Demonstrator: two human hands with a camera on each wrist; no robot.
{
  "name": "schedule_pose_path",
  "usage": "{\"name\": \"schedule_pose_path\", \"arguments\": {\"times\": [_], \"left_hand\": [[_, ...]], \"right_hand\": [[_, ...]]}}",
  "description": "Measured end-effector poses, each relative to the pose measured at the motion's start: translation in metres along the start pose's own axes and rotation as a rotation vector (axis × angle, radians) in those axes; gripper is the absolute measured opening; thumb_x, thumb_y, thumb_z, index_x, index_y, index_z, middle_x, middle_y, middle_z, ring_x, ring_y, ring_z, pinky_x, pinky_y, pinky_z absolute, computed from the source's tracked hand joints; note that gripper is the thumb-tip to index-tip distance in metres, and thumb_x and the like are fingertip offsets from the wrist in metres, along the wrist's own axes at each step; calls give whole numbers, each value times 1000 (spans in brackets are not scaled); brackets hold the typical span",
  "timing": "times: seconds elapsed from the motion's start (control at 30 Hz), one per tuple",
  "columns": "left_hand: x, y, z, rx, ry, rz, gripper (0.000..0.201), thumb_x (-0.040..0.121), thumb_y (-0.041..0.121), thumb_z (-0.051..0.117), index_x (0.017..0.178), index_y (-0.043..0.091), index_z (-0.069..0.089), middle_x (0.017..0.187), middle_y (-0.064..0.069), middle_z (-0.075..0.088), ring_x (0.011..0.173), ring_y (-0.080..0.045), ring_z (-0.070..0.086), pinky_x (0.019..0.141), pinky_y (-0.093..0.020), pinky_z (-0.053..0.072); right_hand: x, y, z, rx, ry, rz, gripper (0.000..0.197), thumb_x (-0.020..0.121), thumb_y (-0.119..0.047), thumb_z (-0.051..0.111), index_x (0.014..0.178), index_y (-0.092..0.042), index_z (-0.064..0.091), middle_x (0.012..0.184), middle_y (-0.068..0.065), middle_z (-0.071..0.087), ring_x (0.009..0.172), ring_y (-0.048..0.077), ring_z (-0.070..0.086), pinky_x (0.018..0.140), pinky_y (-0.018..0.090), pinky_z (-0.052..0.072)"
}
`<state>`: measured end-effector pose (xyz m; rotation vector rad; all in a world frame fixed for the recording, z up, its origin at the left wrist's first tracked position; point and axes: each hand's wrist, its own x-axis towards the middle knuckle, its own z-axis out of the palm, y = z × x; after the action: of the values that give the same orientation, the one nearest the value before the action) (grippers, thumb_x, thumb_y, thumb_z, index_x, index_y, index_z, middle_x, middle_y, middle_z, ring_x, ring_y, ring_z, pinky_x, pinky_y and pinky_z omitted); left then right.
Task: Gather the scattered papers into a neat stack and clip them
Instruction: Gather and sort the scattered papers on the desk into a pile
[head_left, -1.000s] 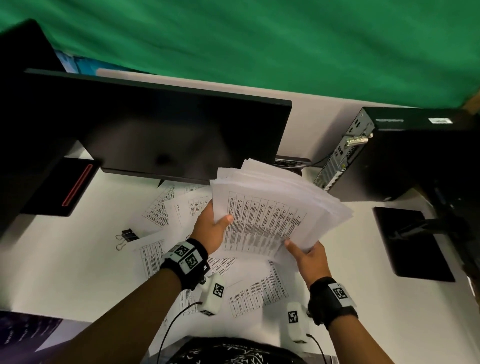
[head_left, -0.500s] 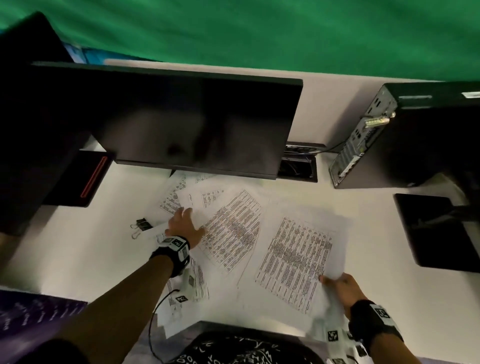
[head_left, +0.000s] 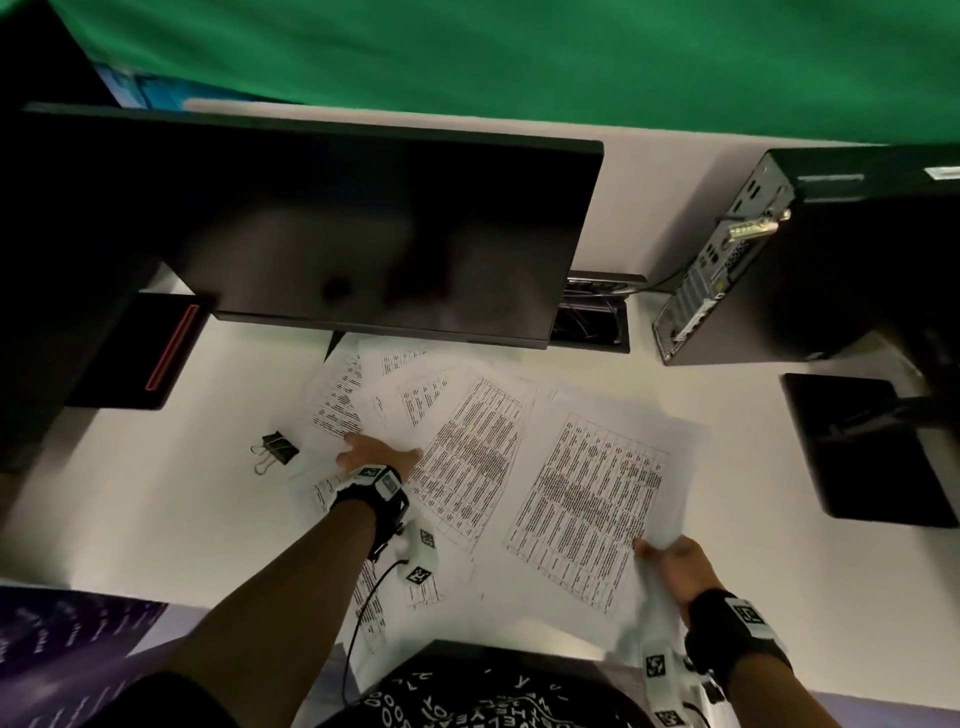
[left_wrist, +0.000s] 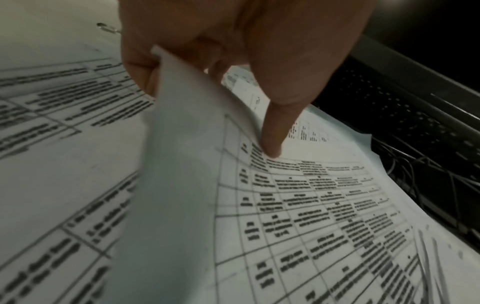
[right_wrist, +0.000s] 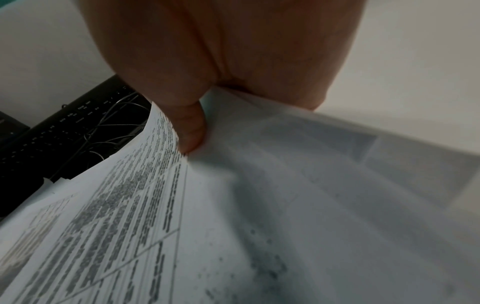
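1. Right hand (head_left: 675, 564): thumb and fingers (right_wrist: 191, 131) pinch the near corner of a bundle of printed sheets (head_left: 592, 506), which fans out over the white tabletop (head_left: 156, 509).
2. Left hand (head_left: 371, 454): set on the scattered papers (head_left: 415, 400) in front of the monitor (head_left: 311, 228); in the left wrist view its fingers (left_wrist: 272, 131) curl round the lifted edge of one sheet (left_wrist: 187, 144), with one fingertip pressing the page below.
3. Black binder clip (head_left: 275, 451): lies on the tabletop just left of the left hand, apart from the papers.
4. Computer tower (head_left: 831, 260): stands at the right rear.
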<state>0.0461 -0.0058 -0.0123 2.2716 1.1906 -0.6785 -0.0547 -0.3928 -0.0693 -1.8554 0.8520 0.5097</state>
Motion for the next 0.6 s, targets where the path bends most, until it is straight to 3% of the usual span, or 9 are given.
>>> {"name": "schedule_pose_path", "arguments": {"times": [0.07, 0.13, 0.2, 0.27, 0.33, 0.47, 0.53, 0.6], "left_hand": [[-3, 1, 2, -85, 15, 54, 105, 74, 34, 80, 146, 10, 8, 145, -23, 33, 126, -42, 45, 101, -51, 44], [-4, -2, 2, -140, 41, 99, 88, 78, 17, 75, 143, 15, 17, 139, -23, 39, 114, -42, 54, 91, -48, 51], [-5, -12, -1, -200, 68, 109, 71, 82, 11, 67, 141, 17, 28, 135, -21, 42, 105, -38, 59, 81, -42, 54], [-2, -25, -4, -239, 84, 88, 59, 85, 15, 64, 138, 14, 38, 136, -19, 45, 108, -36, 57, 80, -39, 49], [-4, -30, -5, -184, 39, 65, 55, 86, 24, 62, 135, 10, 43, 138, -17, 47, 117, -35, 52, 89, -40, 45], [-22, -23, 1, -81, -58, 38, 75, 83, 45, 65, 143, 13, 34, 144, -19, 35, 123, -37, 47, 97, -45, 42], [-28, -14, 3, -56, -95, 23, 85, 76, 51, 70, 142, 7, 36, 142, -18, 41, 121, -36, 50, 100, -43, 44], [-29, -5, 2, -91, -127, 30, 85, 75, 46, 74, 139, 2, 40, 140, -15, 47, 121, -34, 51, 97, -34, 44]], "right_hand": [[-1, 1, 0, 0, 1, -2, 37, 86, -27, 75, 111, -2, 64, 101, 18, 71, 92, 36, 67, 86, 47, 56], [-1, 2, -1, 1, -5, 7, 40, 86, -30, 76, 112, -2, 64, 103, 18, 71, 94, 37, 67, 90, 51, 55], [-4, 1, -2, -18, -29, -9, 36, 88, -29, 73, 111, -3, 63, 103, 18, 71, 95, 37, 66, 93, 53, 54], [-6, -2, -3, -28, -41, -24, 36, 89, -29, 72, 112, -4, 63, 103, 17, 71, 96, 37, 67, 94, 54, 53], [-7, -4, -5, -25, -58, -29, 35, 89, -29, 72, 111, -4, 64, 101, 16, 72, 96, 36, 67, 95, 54, 53], [-10, -10, -7, -50, -86, -21, 30, 90, -28, 71, 108, -6, 60, 102, 16, 69, 98, 36, 65, 96, 51, 52], [-11, -11, -8, -53, -104, -33, 32, 90, -28, 71, 111, -5, 61, 104, 15, 70, 100, 36, 65, 97, 50, 51], [-7, -8, -8, -31, -114, -31, 42, 88, -29, 73, 117, -2, 63, 109, 14, 71, 103, 36, 66, 99, 52, 51]]}}
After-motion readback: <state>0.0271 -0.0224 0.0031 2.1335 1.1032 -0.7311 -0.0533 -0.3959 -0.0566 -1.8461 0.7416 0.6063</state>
